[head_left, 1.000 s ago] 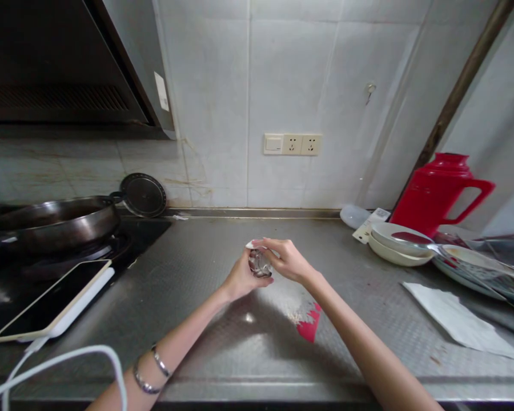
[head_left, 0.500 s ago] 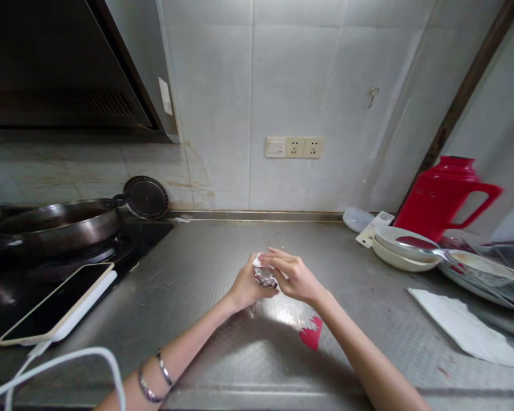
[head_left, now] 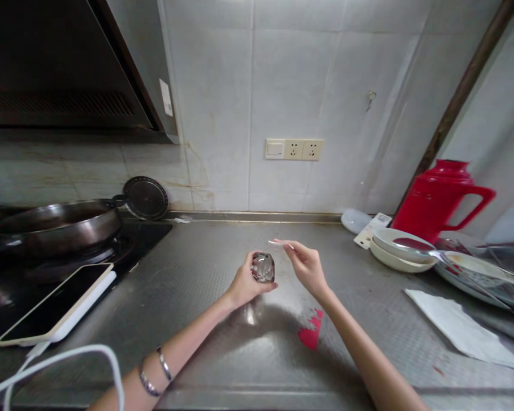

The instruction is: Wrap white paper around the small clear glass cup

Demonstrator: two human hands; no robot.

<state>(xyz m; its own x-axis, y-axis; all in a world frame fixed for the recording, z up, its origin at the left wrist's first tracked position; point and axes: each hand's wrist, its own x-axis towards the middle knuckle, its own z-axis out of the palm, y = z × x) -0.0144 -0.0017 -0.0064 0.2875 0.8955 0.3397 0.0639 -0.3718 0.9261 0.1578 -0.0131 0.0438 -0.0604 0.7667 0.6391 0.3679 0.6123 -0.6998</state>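
Observation:
My left hand [head_left: 245, 281] is closed round a small shiny, foil-wrapped lump [head_left: 263, 267], held just above the steel counter [head_left: 223, 354]. My right hand [head_left: 305, 264] sits just to its right, thumb and fingertips pinched on a thin pale strip [head_left: 278, 242] that points left over the lump. A small gap separates the right hand from the lump. Two bangles ring my left wrist [head_left: 154, 374].
A red scrap [head_left: 310, 333] lies on the counter below my hands. A phone on a white pad [head_left: 53, 303] with a white cable [head_left: 68, 362] is at left, by a dark pan [head_left: 55, 225]. Bowls [head_left: 400, 251], plates, a red jug [head_left: 439, 200] and white paper [head_left: 458, 330] stand at right.
My right hand has lifted off the shiny lump and moved up and right with a thin pale strip. The lump now shows fully in my left hand.

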